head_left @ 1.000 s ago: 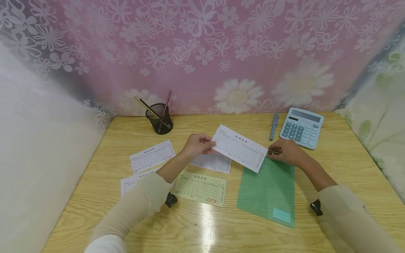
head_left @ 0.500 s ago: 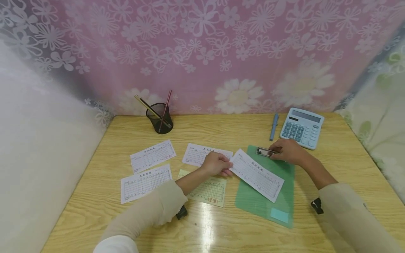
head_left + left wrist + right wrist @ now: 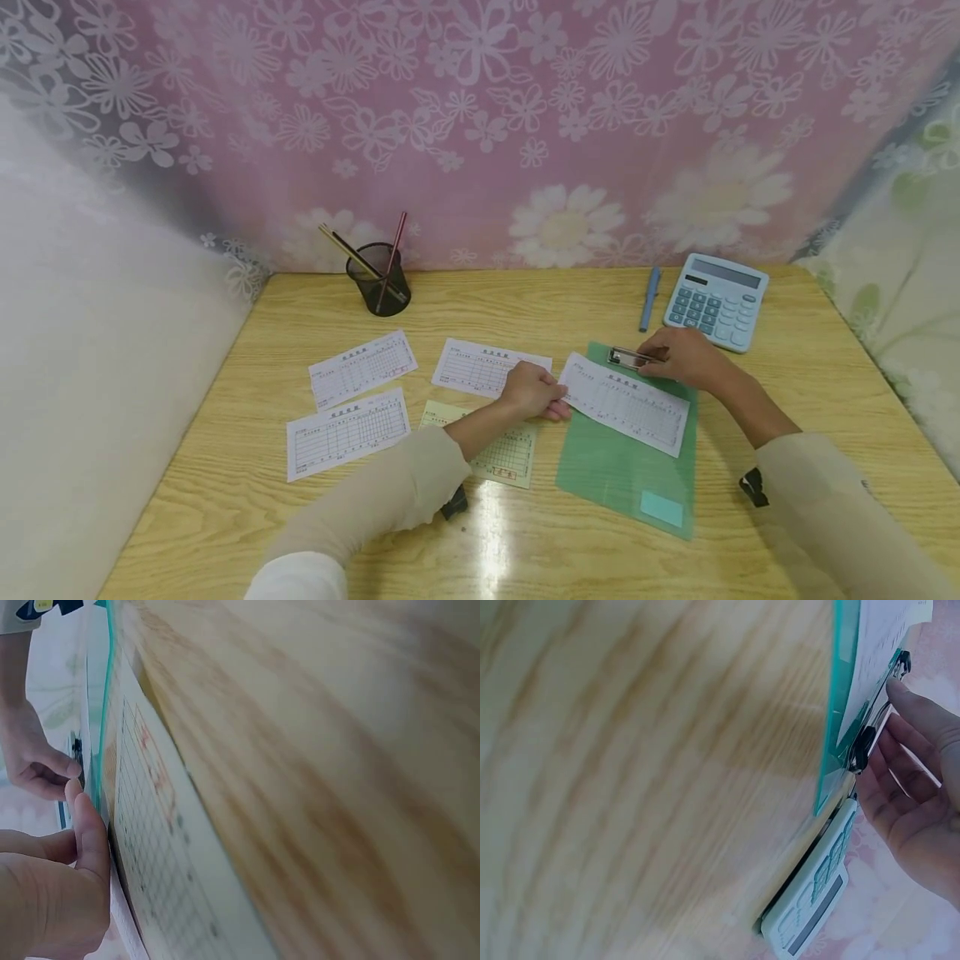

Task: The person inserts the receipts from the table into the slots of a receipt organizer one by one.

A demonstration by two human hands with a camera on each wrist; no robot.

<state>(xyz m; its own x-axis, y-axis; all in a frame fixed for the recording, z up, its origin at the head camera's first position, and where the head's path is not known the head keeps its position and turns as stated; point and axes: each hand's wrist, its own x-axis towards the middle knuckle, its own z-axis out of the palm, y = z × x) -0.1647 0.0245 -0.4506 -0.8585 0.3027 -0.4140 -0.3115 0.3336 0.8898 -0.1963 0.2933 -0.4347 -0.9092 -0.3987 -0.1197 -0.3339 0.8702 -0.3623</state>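
Two hands are working at the green clipboard (image 3: pixel 611 475): the L hand (image 3: pixel 531 392) is pinching the left end of a white receipt slip (image 3: pixel 626 406), while the R hand (image 3: pixel 678 358) is gripping the metal clip (image 3: pixel 628 358) at the far edge. The slip is lying slantwise over the clipboard, its right end nearer, close on the near side of the clip — can't tell if any edge is sitting under it.

Main risk, prob.: the slip ending up crooked, since it's slanting & only one end is being held. The clip could also be snapping down early if R fingers are slipping, missing or creasing the edge. The L forearm (image 3: pixel 480 429) is crossing the yellow receipt (image 3: pixel 504 457) — the sleeve (image 3: pixel 420 467) might be dragging it.

Counting: 4 white receipts in all, incl. 2 lying at left & 1 mid-table; 1 yellow; 1 clipboard w/ 1 clip & 1 light-blue label (image 3: pixel 662 508); 1 calculator (image 3: pixel 738 312) & 1 blue pen (image 3: pixel 649 300) lying far right; 1 mesh pencil cup (image 3: pixel 367 298) standing far left, holding approx. 3 pencils (image 3: pixel 397 233).
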